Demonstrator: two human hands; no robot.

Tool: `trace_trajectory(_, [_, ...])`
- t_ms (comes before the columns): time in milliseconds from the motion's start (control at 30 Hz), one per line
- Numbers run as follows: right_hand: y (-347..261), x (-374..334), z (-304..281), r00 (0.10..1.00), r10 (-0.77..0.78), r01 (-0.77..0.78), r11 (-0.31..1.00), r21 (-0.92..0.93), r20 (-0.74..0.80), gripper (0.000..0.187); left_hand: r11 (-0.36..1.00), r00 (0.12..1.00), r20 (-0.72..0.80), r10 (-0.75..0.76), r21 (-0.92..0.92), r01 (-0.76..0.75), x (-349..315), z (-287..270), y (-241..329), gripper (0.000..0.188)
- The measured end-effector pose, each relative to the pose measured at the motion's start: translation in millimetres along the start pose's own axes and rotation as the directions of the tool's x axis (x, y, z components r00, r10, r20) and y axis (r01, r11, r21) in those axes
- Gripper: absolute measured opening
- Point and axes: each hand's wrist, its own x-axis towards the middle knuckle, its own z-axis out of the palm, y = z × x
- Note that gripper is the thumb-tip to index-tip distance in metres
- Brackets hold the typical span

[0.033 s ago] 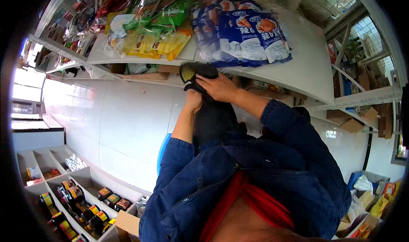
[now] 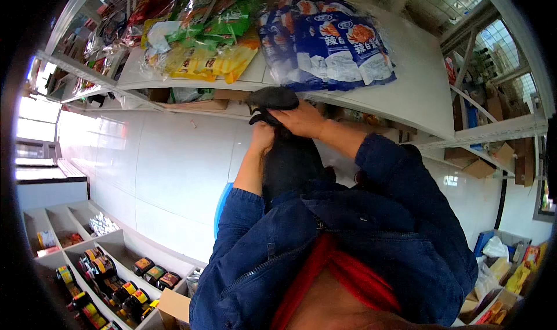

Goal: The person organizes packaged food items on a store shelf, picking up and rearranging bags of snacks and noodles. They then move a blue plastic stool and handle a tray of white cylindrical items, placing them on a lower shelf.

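A black shoe [image 2: 276, 98] is at the far end of my raised leg in black trousers [image 2: 290, 161], just below the shelf edge. My right hand [image 2: 301, 120] is closed on the shoe's right side, fingers lying across it. Beside it, lower and to the left, my left hand [image 2: 263, 136] is curled shut at a dark strap-like edge of the shoe. What its fingers pinch is partly hidden. Beyond the shoe, blue-and-white food packets [image 2: 342, 48] lie in clear plastic on the shelf, with yellow packets [image 2: 214, 60] and green packets [image 2: 229, 22] to their left.
A white shelf [image 2: 412, 98] crosses ahead, with cardboard boxes [image 2: 197, 105] beneath it. At the lower left stands a divided bin [image 2: 125, 243] of dark-lidded jars [image 2: 133, 298]. A blue rounded edge [image 2: 221, 205] shows by my left sleeve. More goods [image 2: 516, 278] crowd the lower right.
The shoe has turned slightly: the yellow-green patch on it is now out of sight and a dark grey surface shows. Both hands stay on it, hardly moved.
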Motion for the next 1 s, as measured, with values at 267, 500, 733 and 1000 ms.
trace_trajectory(267, [66, -54, -59, 0.944, 0.249, -0.171, 0.930, -0.326, 0.217, 0.009, 0.988, 0.987, 0.082, -0.141, 0.082, 0.134, -3, 4, 32, 0.016])
trace_trajectory(500, [177, -203, -128, 0.574, 0.760, -0.819, 0.538, -0.201, -0.306, 0.030, 0.982, 0.968, 0.182, -0.171, 0.106, 0.153, 0, -1, 27, 0.018])
trace_trajectory(733, [77, -80, -186, 0.440, 0.761, -0.646, 0.637, 0.420, -0.476, 0.038, 0.961, 0.931, 0.316, -0.180, 0.259, 0.097, -27, 27, 36, 0.018])
trace_trajectory(1000, [110, 20, -90, 0.944, 0.250, -0.322, 0.836, -0.443, -0.213, 0.041, 0.950, 0.944, 0.269, -0.190, 0.292, 0.108, -36, 18, 33, 0.018])
